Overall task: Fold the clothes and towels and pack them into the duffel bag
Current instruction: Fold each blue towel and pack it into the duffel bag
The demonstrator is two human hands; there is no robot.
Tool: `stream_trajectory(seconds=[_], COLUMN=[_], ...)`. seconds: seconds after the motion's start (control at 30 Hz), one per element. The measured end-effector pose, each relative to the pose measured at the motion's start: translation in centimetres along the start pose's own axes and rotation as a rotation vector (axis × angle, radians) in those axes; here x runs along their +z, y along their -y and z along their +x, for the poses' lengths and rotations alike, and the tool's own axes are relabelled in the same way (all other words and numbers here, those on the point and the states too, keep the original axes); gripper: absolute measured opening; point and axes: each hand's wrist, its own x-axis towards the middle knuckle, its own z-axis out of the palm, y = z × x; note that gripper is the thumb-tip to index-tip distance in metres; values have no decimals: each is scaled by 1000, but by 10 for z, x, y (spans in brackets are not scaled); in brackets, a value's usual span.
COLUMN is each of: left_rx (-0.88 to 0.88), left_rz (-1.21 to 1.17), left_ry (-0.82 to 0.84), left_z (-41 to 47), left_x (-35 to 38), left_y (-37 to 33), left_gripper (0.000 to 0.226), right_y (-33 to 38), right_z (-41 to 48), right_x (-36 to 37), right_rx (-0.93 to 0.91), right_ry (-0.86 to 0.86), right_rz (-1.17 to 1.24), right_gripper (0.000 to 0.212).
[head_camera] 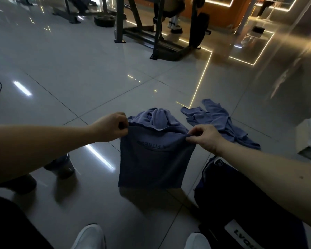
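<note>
As hands (111, 127) (204, 139) pinch it, blue cloth (154, 164) hangs.

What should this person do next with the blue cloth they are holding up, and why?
Probably lower the blue cloth onto the floor to fold it smaller: the left hand and right hand pinch its top corners, it hangs free in the air, and the duffel bag lies beside it.

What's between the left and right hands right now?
Head view: the blue garment. Its top edge stretches from the left hand to the right hand, each gripping a corner, and the rest hangs below.
</note>
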Motion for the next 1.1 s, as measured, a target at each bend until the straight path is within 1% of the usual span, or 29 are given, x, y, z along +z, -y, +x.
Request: stream_trajectory(seconds=[0.13, 0.23, 0.33, 0.5, 0.63, 0.73, 0.97, 1.1], left_rx=[8, -15, -33, -27, -18, -38, -56, -79], left_rz=[-28, -32, -48, -52, -56, -66, -61, -72], left_ry=[-2, -27, -36, -44, -55, -60, -47, -87], left_z=[-4, -8, -9, -7, -4, -3, 0, 4], left_x=[-2, -3, -1, -2, -4, -4, -8, -12], left_y=[5, 12, 14, 21, 26, 25, 18, 19], left_gripper=[13, 15, 18, 18, 17, 15, 19, 25], right_y=[-4, -11, -15, -16, -11, -11, -4, -5], right_z=[-2, -1, -1, 1, 1, 3, 8, 9], right_x=[1, 4, 8, 0, -10, -15, -17, -16], right_rx=[-7, 29, 29, -136, -261, -340, -417, -399], right_ry=[-9, -40, -59, -86, -88, -123, -144, -140], right_rz=[-11, 13, -17, -275, -379, -465, -486, -506], right_gripper=[12, 11, 12, 13, 6, 7, 12, 5])
